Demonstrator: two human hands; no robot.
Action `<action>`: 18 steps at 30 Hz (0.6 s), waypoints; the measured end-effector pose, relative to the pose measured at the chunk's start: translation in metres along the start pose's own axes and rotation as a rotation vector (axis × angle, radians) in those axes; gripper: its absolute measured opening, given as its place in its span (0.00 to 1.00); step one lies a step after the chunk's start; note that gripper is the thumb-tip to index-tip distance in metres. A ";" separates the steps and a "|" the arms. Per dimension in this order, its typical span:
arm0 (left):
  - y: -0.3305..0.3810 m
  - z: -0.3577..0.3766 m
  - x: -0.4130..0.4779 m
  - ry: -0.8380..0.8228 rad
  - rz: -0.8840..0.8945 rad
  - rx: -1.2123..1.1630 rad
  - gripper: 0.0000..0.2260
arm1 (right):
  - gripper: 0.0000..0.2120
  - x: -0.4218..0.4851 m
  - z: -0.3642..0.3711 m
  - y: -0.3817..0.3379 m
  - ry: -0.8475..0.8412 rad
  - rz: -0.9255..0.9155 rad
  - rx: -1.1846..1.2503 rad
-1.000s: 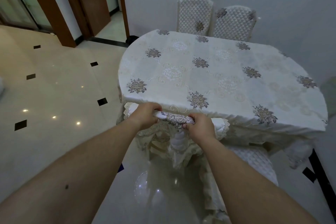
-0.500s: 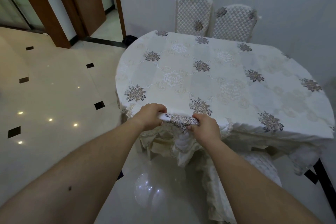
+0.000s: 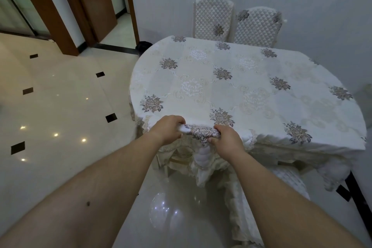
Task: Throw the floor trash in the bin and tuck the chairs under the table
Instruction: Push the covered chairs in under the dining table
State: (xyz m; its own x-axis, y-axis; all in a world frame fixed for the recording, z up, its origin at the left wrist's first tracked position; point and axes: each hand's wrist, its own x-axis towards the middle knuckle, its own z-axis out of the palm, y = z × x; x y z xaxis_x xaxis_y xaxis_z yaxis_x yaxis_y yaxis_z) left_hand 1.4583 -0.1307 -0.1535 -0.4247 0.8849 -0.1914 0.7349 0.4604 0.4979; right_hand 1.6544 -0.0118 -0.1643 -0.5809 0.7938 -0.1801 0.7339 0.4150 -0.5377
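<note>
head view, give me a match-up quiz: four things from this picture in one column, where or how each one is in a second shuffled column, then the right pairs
Things
1. left hand
2. right hand
3. two quilted chairs
4. dark bin

Places or states
A. on the floor by the doorway, past the table's far left corner
B. at the far side of the table, against the wall
C. gripping the left part of the near chair's top edge
D. gripping the right part of that top edge

Pairs: 1-C, 2-D, 3-B, 4-A

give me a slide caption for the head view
Both hands, left and right, grip the cream quilted chair's top rail at the floral-clothed oval table.
</note>
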 end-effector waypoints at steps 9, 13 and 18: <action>0.035 -0.025 -0.049 -0.059 0.018 0.193 0.26 | 0.29 -0.038 -0.027 -0.008 -0.073 -0.045 0.004; 0.061 -0.042 -0.081 -0.013 0.027 0.278 0.30 | 0.31 -0.068 -0.055 -0.014 -0.091 -0.093 -0.146; 0.102 -0.060 -0.131 0.031 0.031 0.324 0.30 | 0.35 -0.112 -0.089 -0.015 -0.131 -0.120 -0.233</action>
State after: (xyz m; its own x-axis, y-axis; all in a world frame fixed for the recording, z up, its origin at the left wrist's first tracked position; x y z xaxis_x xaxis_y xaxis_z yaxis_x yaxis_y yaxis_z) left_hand 1.5569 -0.2040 -0.0272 -0.4115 0.8986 -0.1525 0.8757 0.4362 0.2069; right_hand 1.7394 -0.0670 -0.0624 -0.6975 0.6754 -0.2397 0.7098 0.6049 -0.3610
